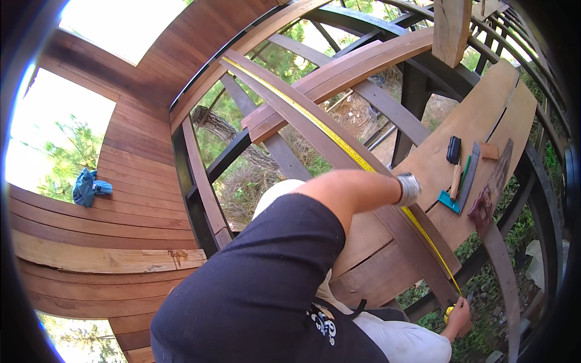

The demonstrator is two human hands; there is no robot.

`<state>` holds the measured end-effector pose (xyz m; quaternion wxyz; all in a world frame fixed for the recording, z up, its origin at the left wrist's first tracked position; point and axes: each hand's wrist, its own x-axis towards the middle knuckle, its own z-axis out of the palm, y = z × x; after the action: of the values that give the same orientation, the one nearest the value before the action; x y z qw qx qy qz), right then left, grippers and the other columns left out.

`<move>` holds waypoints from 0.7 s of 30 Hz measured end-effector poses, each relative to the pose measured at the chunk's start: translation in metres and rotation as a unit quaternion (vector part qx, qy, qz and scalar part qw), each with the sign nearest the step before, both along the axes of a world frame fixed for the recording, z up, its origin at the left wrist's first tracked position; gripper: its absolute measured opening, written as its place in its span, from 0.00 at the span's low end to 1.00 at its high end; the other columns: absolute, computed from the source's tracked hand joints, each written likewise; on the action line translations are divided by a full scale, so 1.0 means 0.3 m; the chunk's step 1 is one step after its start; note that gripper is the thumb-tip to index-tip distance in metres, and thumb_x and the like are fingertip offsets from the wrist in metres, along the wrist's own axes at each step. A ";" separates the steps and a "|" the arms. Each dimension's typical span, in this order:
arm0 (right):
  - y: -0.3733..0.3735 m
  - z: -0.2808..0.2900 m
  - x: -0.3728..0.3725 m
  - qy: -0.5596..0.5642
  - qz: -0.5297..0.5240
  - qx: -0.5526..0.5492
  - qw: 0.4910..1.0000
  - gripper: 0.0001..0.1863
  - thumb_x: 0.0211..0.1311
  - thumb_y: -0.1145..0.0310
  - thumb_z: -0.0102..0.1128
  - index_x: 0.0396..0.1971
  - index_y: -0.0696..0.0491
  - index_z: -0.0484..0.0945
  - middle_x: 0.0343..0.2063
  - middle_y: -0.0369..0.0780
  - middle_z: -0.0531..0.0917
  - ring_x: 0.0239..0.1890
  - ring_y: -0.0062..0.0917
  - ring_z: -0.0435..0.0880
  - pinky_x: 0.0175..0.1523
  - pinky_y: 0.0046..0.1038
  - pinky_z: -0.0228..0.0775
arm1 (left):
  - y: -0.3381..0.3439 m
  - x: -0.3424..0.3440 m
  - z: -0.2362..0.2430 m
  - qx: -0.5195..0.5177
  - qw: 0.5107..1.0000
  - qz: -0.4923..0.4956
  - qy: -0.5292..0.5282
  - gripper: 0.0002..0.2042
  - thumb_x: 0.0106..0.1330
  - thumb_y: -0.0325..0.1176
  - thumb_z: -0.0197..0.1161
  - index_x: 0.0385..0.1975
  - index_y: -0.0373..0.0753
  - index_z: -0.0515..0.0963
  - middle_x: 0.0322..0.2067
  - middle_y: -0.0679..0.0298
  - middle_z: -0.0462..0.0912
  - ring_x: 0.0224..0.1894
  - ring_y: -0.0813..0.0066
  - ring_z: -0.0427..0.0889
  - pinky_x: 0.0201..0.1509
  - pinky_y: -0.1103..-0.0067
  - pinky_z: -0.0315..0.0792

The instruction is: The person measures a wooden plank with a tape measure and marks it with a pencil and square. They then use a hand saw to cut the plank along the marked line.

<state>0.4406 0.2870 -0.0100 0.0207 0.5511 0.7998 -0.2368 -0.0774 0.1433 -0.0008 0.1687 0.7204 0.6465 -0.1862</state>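
A long grooved brown board (399,245) lies diagonally across the frame, with an extended yellow tape (327,130) along it. My left hand (408,187), in a pale glove, rests at the board beside the tape, its fingers mostly hidden. At lower right, my right hand (457,313) is closed on the yellow tape measure's case at the board's end. To the right, on plywood sheets (442,145), lie a black case (454,149), a wooden-handled tool (456,181), a teal-and-grey square (448,201), a wood offcut (489,151) and a handsaw (481,212).
A black curved frame (535,187) with open gaps surrounds the work, with ground and plants below. A timber post (451,30) stands at the top right. A curved plank wall (139,206) with openings fills the left; a blue cloth (88,187) hangs at one opening.
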 end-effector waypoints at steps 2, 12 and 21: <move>-0.008 -0.003 0.007 0.029 0.016 -0.016 0.999 0.18 0.72 0.59 0.54 0.43 0.59 0.82 0.38 0.51 0.85 0.41 0.49 0.82 0.45 0.43 0.72 | -0.080 -0.143 0.030 -0.102 0.994 0.029 -0.014 0.10 0.60 0.37 0.63 0.39 0.42 0.85 0.41 0.58 0.87 0.48 0.56 0.86 0.51 0.65 0.79; -0.016 0.189 0.074 0.042 0.074 -0.036 0.996 0.13 0.64 0.65 0.60 0.32 0.63 0.82 0.26 0.52 0.83 0.29 0.41 0.82 0.39 0.39 0.71 | -0.502 -0.461 0.189 -0.101 0.969 0.208 -0.084 0.14 0.63 0.40 0.59 0.44 0.43 0.82 0.43 0.55 0.86 0.48 0.53 0.84 0.53 0.63 0.77; -0.075 0.266 -0.023 -0.018 0.077 -0.096 0.992 0.15 0.65 0.63 0.61 0.35 0.63 0.83 0.27 0.52 0.84 0.31 0.41 0.83 0.41 0.38 0.72 | -0.622 -0.560 0.289 -0.092 0.954 0.286 0.001 0.13 0.62 0.39 0.58 0.42 0.43 0.84 0.42 0.54 0.87 0.48 0.54 0.85 0.52 0.63 0.78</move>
<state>0.4338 0.2644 0.0698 0.1059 0.4875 0.8130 -0.3002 -0.2455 -0.0433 0.0861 0.2796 0.4867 0.8056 -0.1896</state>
